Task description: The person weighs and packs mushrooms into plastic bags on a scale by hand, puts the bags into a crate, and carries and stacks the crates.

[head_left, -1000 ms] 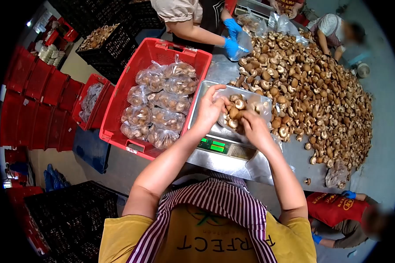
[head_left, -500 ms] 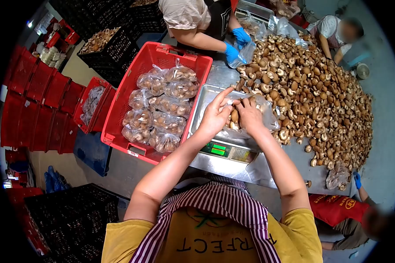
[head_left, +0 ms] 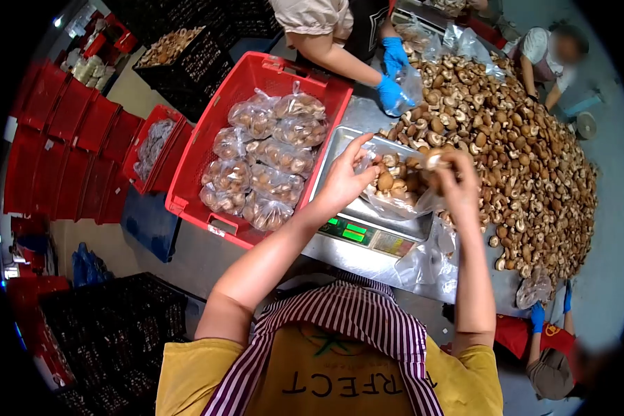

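A clear plastic bag [head_left: 402,202] of brown mushrooms [head_left: 394,177] sits open-mouthed on the metal tray [head_left: 337,147] of a scale with a lit green display [head_left: 354,233]. My left hand [head_left: 345,179] grips the bag's left edge between thumb and fingers. Over the bag's right edge, my right hand [head_left: 460,182] pinches a mushroom [head_left: 434,160] with its pale underside showing. To the left of the scale, a red crate [head_left: 187,182] holds several filled, tied bags [head_left: 277,184]. A large pile of loose mushrooms [head_left: 534,173] spreads over the table to the right.
Across the table, a co-worker's blue-gloved hands [head_left: 395,83] hold a clear bag. Other people stand at the far right and lower right. Thin clear plastic [head_left: 433,256] lies beside the scale at the table's front edge. Stacked red crates [head_left: 66,152] and black crates [head_left: 111,333] stand leftward.
My right hand has moved from inside the bag to its right edge and now holds a mushroom. My left hand remains at the bag's left edge. The view has shifted slightly.
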{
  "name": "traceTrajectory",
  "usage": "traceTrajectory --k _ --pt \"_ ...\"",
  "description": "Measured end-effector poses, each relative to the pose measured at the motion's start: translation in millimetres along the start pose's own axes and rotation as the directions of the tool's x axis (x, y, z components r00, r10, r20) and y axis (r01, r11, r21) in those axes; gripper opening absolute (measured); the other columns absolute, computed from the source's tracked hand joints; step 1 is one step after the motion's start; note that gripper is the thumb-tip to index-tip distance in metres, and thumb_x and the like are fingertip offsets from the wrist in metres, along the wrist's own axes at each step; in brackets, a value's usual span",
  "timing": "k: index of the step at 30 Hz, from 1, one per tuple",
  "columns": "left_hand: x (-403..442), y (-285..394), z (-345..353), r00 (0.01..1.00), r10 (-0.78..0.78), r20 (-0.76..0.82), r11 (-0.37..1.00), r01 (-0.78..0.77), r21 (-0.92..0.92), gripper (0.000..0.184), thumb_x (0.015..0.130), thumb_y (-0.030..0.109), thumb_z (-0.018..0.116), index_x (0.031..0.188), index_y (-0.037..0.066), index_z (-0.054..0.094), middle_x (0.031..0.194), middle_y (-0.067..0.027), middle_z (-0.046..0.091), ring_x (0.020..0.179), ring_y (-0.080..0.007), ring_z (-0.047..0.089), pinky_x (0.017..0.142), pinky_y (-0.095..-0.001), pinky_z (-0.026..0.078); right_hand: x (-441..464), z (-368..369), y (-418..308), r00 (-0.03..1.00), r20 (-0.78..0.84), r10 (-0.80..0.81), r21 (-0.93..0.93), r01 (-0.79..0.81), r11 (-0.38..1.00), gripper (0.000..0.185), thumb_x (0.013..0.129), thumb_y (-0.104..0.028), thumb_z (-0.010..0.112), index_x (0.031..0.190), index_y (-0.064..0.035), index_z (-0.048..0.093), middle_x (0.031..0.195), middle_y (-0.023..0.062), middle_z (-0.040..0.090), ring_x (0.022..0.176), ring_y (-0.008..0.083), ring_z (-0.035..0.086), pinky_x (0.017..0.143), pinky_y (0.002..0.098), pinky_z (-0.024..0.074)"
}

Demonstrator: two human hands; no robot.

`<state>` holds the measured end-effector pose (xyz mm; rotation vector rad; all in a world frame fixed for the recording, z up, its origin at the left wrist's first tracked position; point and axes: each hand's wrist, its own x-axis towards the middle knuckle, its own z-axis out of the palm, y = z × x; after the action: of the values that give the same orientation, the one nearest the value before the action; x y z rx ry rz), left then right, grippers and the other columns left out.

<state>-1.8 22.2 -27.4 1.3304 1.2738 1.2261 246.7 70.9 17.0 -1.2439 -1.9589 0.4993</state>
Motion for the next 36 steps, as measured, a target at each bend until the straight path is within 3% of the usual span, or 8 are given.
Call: traceTrajectory --k 4,6,12,22,29,32,33,36 --pt "-0.2 11.2 -9.2 1.000 0.016 -0.024 0.995 -0.013 0.094 0.072 0.078 0.018 0.076 0.141 0.011 0.041 0.109 -0.0047 0.063 0.105 -0.0144 0.055 0.094 -0.0341 0.040 32.3 -70.3 25.7 0.933 -0.220 0.285 -0.173 -0.325 0.930 0.025 0.092 -0.019 0.059 0.114 -0.0077 0.062 0.119 0.0115 0.061 0.108 0.0264 0.059 0.097 0.0435 0.0470" --pt "-2.5 18.7 -12.8 1.000 0.011 -0.016 1.000 -0.011 0.021 0.073 0.078 0.021 0.076 0.141 0.009 0.041 0.110 -0.0053 0.062 0.107 -0.0155 0.055 0.095 -0.0341 0.039 38.1 -96.6 55.4 0.987 -0.140 0.083 -0.628 -0.153 0.763 0.034 0.094 -0.022 0.058 0.124 -0.0052 0.059 0.129 0.0142 0.056 0.119 0.0286 0.054 0.103 0.0400 0.0414" --pt "0.6 5.3 -20.8 0.998 0.010 -0.062 0.999 -0.012 -0.032 0.073 0.077 0.025 0.077 0.139 0.008 0.042 0.111 -0.0060 0.063 0.108 -0.0162 0.056 0.094 -0.0347 0.040 4.1 -58.9 -12.4 0.980 0.018 0.201 -0.001 -0.201 0.980 0.026 0.093 -0.014 0.059 0.116 -0.0034 0.063 0.114 0.0131 0.066 0.106 0.0242 0.062 0.093 0.0355 0.0480" --pt "8.9 11.8 11.4 0.983 0.172 -0.071 0.869 -0.117 0.480 0.068 0.076 0.018 0.071 0.138 0.006 0.043 0.113 -0.0204 0.062 0.110 -0.0354 0.058 0.096 -0.0434 0.044 -21.2 93.8 -26.7 0.903 0.408 0.136 -0.347 0.015 0.938 0.044 0.079 -0.018 0.073 0.118 -0.0036 0.059 0.113 0.0202 0.061 0.107 0.0355 0.058 0.089 0.0429 0.0473" --pt "-2.3 2.7 -10.5 0.983 0.154 -0.101 0.955 -0.122 0.272 0.069 0.074 0.014 0.074 0.136 0.008 0.046 0.095 -0.0106 0.062 0.094 -0.0241 0.060 0.086 -0.0350 0.048 -13.6 33.7 -32.8 0.996 0.043 -0.076 -0.180 0.083 0.980 0.037 0.083 -0.013 0.069 0.118 -0.0064 0.060 0.111 0.0135 0.061 0.108 0.0283 0.058 0.093 0.0392 0.0471" --pt "-8.0 7.5 -20.3 0.992 0.115 -0.059 0.967 -0.099 0.235 0.073 0.074 0.022 0.078 0.137 0.007 0.045 0.106 -0.0115 0.063 0.103 -0.0246 0.059 0.092 -0.0357 0.045 6.8 -33.1 -2.0 0.984 -0.070 -0.164 -0.518 0.105 0.849 0.043 0.088 -0.017 0.065 0.128 -0.0032 0.053 0.122 0.0166 0.057 0.116 0.0278 0.053 0.101 0.0414 0.0428" --pt "-8.4 10.3 -22.3 0.991 0.126 -0.038 0.968 -0.114 0.225 0.075 0.073 0.027 0.079 0.137 0.007 0.045 0.112 -0.0124 0.063 0.108 -0.0255 0.058 0.095 -0.0361 0.044 5.2 -42.9 -6.3 0.982 -0.167 -0.093 -0.673 -0.045 0.738 0.046 0.089 -0.018 0.065 0.131 -0.0049 0.052 0.128 0.0184 0.052 0.120 0.0296 0.051 0.104 0.0437 0.0399" --pt "-7.1 16.7 -24.2 0.998 0.058 -0.030 0.968 -0.049 0.247 0.080 0.071 0.036 0.081 0.136 0.004 0.045 0.119 -0.0145 0.061 0.113 -0.0276 0.057 0.097 -0.0377 0.043 -1.7 -72.4 -0.8 0.967 -0.227 0.114 -0.437 -0.206 0.876 0.057 0.091 -0.030 0.062 0.141 -0.0097 0.043 0.144 0.0177 0.040 0.133 0.0316 0.040 0.111 0.0455 0.0331"
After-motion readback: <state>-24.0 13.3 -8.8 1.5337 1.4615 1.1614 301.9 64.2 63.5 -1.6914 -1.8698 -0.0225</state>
